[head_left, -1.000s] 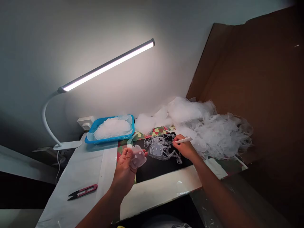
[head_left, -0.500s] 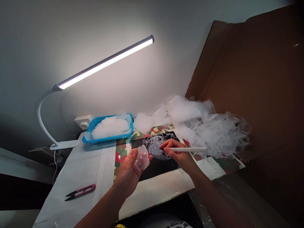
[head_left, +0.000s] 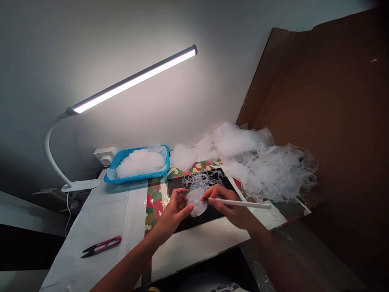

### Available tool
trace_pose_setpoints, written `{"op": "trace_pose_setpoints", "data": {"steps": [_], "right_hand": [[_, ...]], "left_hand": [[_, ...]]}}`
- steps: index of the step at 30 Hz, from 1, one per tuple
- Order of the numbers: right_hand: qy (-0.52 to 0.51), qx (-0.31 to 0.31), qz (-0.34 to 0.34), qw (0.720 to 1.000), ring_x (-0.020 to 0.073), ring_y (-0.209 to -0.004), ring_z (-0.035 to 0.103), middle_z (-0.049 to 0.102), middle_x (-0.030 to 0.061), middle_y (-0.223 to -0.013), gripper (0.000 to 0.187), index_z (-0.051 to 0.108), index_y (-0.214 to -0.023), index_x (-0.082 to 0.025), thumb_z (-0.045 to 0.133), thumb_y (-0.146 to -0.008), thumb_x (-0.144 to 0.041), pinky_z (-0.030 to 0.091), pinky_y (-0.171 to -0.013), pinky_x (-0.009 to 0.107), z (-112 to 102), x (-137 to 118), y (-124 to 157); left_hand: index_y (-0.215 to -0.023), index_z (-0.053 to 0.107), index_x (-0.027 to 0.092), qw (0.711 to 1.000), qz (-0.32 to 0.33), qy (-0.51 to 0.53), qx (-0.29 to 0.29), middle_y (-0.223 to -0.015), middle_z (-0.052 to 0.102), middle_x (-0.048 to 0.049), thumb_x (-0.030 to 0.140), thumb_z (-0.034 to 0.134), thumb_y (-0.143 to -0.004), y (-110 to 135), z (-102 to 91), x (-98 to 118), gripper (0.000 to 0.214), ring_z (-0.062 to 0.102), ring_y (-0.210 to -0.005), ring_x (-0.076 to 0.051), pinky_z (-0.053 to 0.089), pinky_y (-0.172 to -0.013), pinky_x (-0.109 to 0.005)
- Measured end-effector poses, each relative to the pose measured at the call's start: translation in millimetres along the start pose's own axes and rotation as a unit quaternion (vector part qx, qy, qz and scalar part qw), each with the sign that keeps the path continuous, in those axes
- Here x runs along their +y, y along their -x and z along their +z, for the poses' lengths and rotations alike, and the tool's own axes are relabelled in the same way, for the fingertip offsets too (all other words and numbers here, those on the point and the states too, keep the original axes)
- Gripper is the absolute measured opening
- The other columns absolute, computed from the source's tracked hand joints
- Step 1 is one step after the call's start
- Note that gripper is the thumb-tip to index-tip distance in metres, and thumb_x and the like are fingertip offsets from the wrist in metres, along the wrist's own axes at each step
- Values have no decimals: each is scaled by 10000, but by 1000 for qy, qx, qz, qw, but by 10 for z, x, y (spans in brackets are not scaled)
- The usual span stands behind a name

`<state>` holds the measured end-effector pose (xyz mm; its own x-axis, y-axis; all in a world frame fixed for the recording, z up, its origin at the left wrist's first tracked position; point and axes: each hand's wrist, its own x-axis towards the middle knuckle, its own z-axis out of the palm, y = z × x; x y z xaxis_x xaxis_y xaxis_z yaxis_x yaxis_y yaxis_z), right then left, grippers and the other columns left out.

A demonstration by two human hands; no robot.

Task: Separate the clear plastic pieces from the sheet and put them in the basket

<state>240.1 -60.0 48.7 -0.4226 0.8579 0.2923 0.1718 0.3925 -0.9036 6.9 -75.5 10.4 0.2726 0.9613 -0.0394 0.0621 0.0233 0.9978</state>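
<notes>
My right hand (head_left: 229,202) is closed round a slim white pen-like tool (head_left: 246,203) with a dark tip, which points left. A thin translucent white piece with a scalloped edge (head_left: 197,205) lies between my hands, above the black mat (head_left: 212,219). My left hand (head_left: 174,209) grips its left edge, thumb at the lower side and fingers curled. My right fingertips are at its right edge; whether they touch it I cannot tell. Behind it, a tangle of clear, thread-like trimmings (head_left: 206,178) lies on the mat, partly hidden.
A blue basket (head_left: 136,178) holds a heap of similar white pieces. Large piles of white sheer material (head_left: 267,170) lie at the back right, beside a cardboard panel (head_left: 319,101). Thread snips (head_left: 101,246) rest on the left. A lit lamp (head_left: 136,79) reaches over the table.
The white piece has moved right and turned in front of the trimmings, away from my left palm. My right hand and the tool have come slightly lower, to meet its right edge.
</notes>
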Motion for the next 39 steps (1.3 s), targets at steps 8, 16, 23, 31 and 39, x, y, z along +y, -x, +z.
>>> {"op": "trace_pose_setpoints", "data": {"steps": [8,16,23,31,39], "right_hand": [[285,230,169,915,195,-655,579,647,33,-736,180,561,-752,-232,548,-856,-378,405,-578,291,-821,591,439],[124,1,20,992,206,-933,617,673,57,-1012,144,563,-731,-207,570,-861,-269,455,-831,325,42,732,-188],[157,-66,-14,985,189,-861,594,647,51,-948,140,565,-748,-206,590,-879,-248,450,-778,318,126,863,-301],[239,-85,-59,966,196,-922,608,659,62,-1001,115,571,-785,-200,582,-899,-209,485,-825,323,157,966,-316],[426,-40,-212,879,235,-846,659,698,104,-866,225,630,-925,-162,409,-959,-132,529,-798,380,294,1045,-354]], "left_hand": [[-1401,458,242,834,225,-503,-29,-1465,463,-128,402,587,-899,-130,-128,-640,543,372,-1394,-306,387,-1095,-533],[-1417,454,208,800,284,-523,-75,-1424,522,-134,442,567,-908,-219,50,-608,572,444,-1353,-287,334,-1132,-523],[-1427,431,223,798,285,-527,-71,-1429,518,-124,383,539,-931,-205,29,-679,532,421,-1370,-290,319,-1124,-558],[-1362,484,202,803,279,-523,-63,-1399,546,-121,351,569,-912,-201,47,-690,482,434,-1359,-289,335,-1125,-532],[-1282,513,167,796,265,-538,-85,-1379,558,-121,329,591,-887,-180,33,-548,434,426,-1364,-290,300,-1157,-519]]}}
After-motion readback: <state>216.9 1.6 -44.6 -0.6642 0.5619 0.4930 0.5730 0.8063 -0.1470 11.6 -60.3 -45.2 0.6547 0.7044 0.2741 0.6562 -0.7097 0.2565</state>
